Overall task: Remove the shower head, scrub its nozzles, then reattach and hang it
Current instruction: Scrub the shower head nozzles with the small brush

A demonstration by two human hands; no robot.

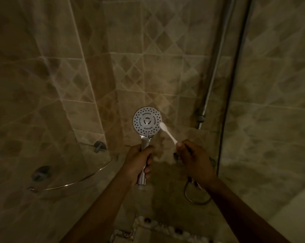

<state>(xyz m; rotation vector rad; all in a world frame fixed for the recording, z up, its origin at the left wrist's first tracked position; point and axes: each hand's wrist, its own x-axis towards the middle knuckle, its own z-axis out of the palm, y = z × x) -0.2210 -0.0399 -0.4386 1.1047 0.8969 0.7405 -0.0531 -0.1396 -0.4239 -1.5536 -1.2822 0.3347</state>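
Clearly mid-scrub: the left hand (136,163) has its grip clamped on the shower head (147,122) handle, nozzle face up and apparently detached; the right hand (194,158) pinches a toothbrush (167,132), bristles touching the face's right edge. Reattaching and hanging remain.

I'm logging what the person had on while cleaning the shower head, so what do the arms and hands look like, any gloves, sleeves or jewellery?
Both arms are bare as far up as the frame shows: no sleeves in view. The left hand and right hand wear no gloves. No watch, bracelet or ring shows, though the dim, soft picture could hide something small on the fingers.
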